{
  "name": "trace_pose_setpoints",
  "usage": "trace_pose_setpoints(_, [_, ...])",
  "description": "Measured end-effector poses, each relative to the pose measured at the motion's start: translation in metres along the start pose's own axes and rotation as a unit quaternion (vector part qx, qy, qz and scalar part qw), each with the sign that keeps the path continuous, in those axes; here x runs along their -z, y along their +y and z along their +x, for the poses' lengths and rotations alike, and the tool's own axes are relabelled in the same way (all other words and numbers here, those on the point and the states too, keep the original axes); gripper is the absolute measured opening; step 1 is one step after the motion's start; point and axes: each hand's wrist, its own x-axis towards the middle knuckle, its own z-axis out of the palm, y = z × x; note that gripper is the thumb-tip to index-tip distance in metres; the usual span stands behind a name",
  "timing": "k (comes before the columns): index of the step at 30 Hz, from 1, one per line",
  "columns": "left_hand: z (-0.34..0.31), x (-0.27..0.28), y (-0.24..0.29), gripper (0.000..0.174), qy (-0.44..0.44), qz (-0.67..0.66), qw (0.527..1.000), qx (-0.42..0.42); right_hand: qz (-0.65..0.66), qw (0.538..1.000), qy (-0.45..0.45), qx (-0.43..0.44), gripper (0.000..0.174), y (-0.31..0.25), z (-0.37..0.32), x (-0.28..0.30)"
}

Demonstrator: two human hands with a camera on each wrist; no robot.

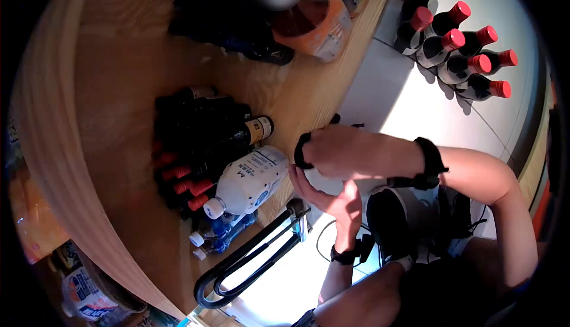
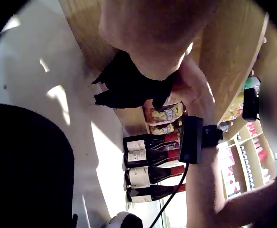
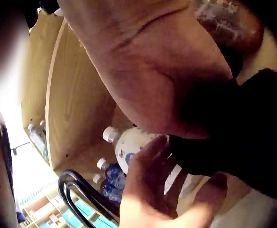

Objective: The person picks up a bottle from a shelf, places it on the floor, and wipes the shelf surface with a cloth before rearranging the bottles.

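My right hand [image 1: 350, 152] grips a black cloth [image 2: 129, 85], bunched, at the edge of the wooden shelf. Much of the cloth is hidden behind the hand in the head view. Just beside it my left hand [image 1: 338, 202] has its fingers [image 3: 145, 166] spread out and the thumb apart, close to the cloth and holding nothing. A large white bottle [image 1: 252, 175] with a white cap stands on the shelf by the left fingertips. Two blue-labelled water bottles [image 1: 222, 232] are next to it.
Several dark bottles [image 1: 208, 131] crowd the wooden shelf [image 1: 119, 78]. An orange container [image 1: 329, 27] sits farther along its edge. Several red-capped wine bottles [image 1: 454, 60] stand on the tiled floor [image 1: 386, 95]. A black looped bar [image 1: 249, 262] juts out near the left arm.
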Motion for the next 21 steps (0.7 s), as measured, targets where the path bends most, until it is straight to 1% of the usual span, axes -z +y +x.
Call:
trace_pose_setpoints(1, [-0.006,0.000,-0.002,0.094,0.016,0.059,0.998,-0.024,-0.007,0.998,0.066,0.020,0.018,0.009,-0.001,-0.003])
trace_pose_setpoints(2, [-0.013,-0.001,-0.001,0.087,0.025,0.049,0.998,-0.019,-0.010,0.978,0.192,0.085,0.030,0.037,0.007,-0.017])
trace_pose_setpoints(3, [-0.014,-0.001,-0.001,0.087,0.025,0.048,0.998,-0.018,-0.011,0.978,0.191,0.085,0.030,0.036,0.011,-0.009])
trace_pose_setpoints(4, [-0.013,-0.001,0.000,0.083,0.015,0.050,0.998,-0.037,0.100,0.981,0.162,-0.026,0.035,0.028,0.018,0.007])
trace_pose_setpoints(5, [-0.013,-0.001,0.000,0.079,0.006,0.053,0.997,-0.056,0.208,0.960,0.130,-0.135,0.040,0.022,0.024,0.019])
trace_pose_setpoints(6, [-0.013,-0.001,0.000,0.079,0.006,0.052,0.997,-0.056,0.179,0.968,0.111,-0.135,0.043,0.019,0.029,0.024])
trace_pose_setpoints(7, [-0.013,-0.004,0.001,0.075,0.007,0.049,0.998,-0.036,0.150,0.975,0.092,-0.135,0.046,0.016,0.034,0.028])
trace_pose_setpoints(8, [-0.012,-0.006,0.001,0.071,0.008,0.047,0.999,-0.016,0.184,0.964,0.132,-0.137,0.048,0.015,0.042,0.031])
trace_pose_setpoints(9, [-0.013,-0.007,-0.002,0.071,0.008,0.046,0.999,-0.016,0.216,0.951,0.172,-0.140,0.051,0.015,0.050,0.035])
trace_pose_setpoints(10, [-0.013,-0.009,-0.008,0.068,-0.010,-0.008,0.999,0.034,0.216,0.951,0.171,-0.139,0.051,0.018,0.062,0.035])
trace_pose_setpoints(12, [-0.010,-0.010,-0.010,0.066,-0.027,-0.060,0.994,0.085,0.154,0.963,0.194,-0.108,0.054,0.030,0.092,0.030])
trace_pose_setpoints(13, [-0.003,-0.010,-0.007,0.065,-0.027,-0.008,0.999,0.020,0.154,0.963,0.193,-0.109,0.054,0.037,0.107,0.026])
trace_pose_setpoints(15, [0.002,-0.013,-0.006,0.064,-0.027,0.041,0.998,-0.045,0.119,0.969,0.210,-0.051,0.052,0.053,0.133,0.020])
trace_pose_setpoints(16, [0.003,-0.014,-0.008,0.065,-0.048,0.052,0.996,-0.057,0.119,0.969,0.209,-0.051,0.052,0.057,0.144,0.020])
trace_pose_setpoints(17, [0.004,-0.014,-0.010,0.066,-0.068,0.064,0.993,-0.069,0.105,0.976,0.180,-0.063,0.051,0.060,0.155,0.021])
trace_pose_setpoints(18, [0.005,-0.013,-0.010,0.066,-0.068,0.065,0.993,-0.069,0.092,0.982,0.150,-0.074,0.050,0.061,0.164,0.022])
trace_pose_setpoints(19, [0.006,-0.013,-0.009,0.066,-0.078,0.060,0.993,-0.060,0.092,0.982,0.150,-0.074,0.050,0.062,0.171,0.023])
trace_pose_setpoints(21, [0.008,-0.012,-0.006,0.067,-0.088,0.054,0.993,-0.053,0.051,0.988,0.124,-0.077,0.048,0.066,0.184,0.022])
